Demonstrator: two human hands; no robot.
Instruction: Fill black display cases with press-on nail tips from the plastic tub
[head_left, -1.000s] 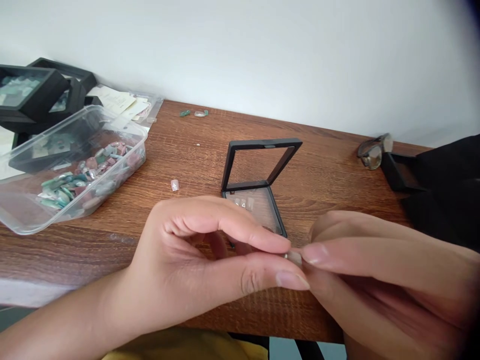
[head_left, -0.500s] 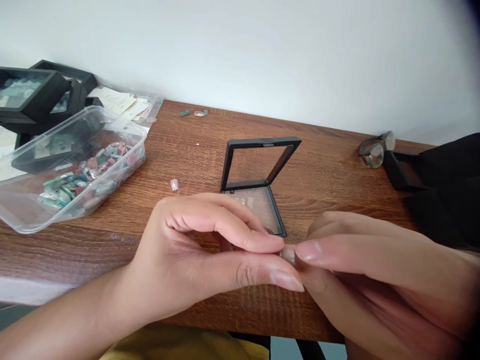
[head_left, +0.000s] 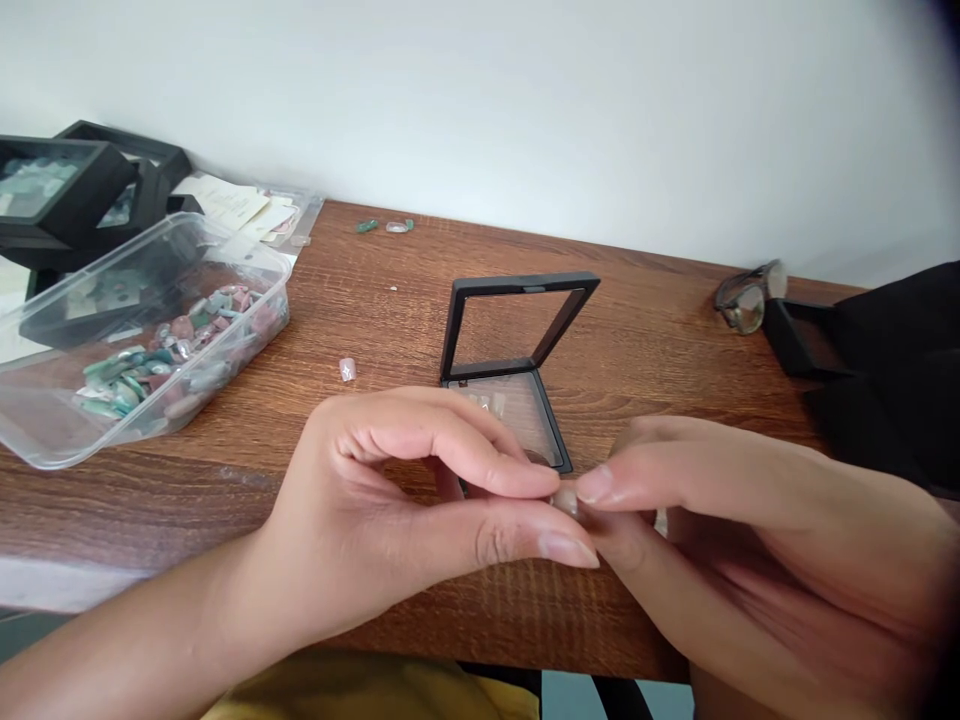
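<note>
- Left hand [head_left: 390, 510]: thumb and forefinger pressed near together, pinching a small curved piece [head_left: 564, 502], smooth, pale, semi-translucent, with a slight gloss
- Right hand [head_left: 750, 540]: fingertips drawn narrow at the piece's other end, nipping it; the piece thus sits between both hands, largely covered by skin
- A second pale scrap [head_left: 661, 522] shows under the right hand's curled fingers; shape too hidden to tell
- Just beyond the left hand's fingers: hinged case [head_left: 448, 335], square black frames, standing open, clear film stretched across; pale, shiny little pieces [head_left: 489, 404] lie on the film of the lower half
- Farther out from the left knuckles: lone pinkish tile-like piece [head_left: 347, 369], glossy, a bright glint on its face
- Left of the left hand: clear plastic tub [head_left: 45, 462], thin-walled, rounded corners, heaped with polished-looking pieces [head_left: 135, 375] in green, pink and grey
- Behind the tub, farther from the left hand: stacked black cases [head_left: 105, 195] with see-through windows, then flat cream papers [head_left: 225, 200]
- Beyond the right hand: thin-rimmed eyeglasses [head_left: 750, 308] beside a matte black open box [head_left: 780, 340]
- Beneath both hands: brown tabletop [head_left: 637, 365], streaked wood grain
</note>
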